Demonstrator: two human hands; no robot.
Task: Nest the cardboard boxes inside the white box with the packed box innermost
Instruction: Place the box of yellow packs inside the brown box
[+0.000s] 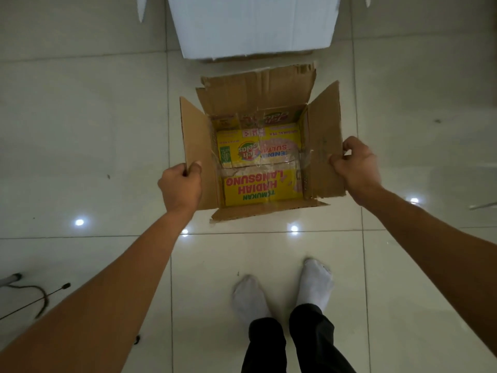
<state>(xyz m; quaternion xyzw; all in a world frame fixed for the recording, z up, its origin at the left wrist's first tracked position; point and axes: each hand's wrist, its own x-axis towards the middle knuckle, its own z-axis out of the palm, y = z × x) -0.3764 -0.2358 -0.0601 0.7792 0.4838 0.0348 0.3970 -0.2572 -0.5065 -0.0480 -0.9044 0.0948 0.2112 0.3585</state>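
On the tiled floor, nearest the camera, two feet in white socks stand side by side. Just beyond, a brown cardboard box sits open, a yellow printed box nested inside. The left hand pinches the left flap's edge; the right hand grips the right flap. Farther off, close behind it, stands the white box.
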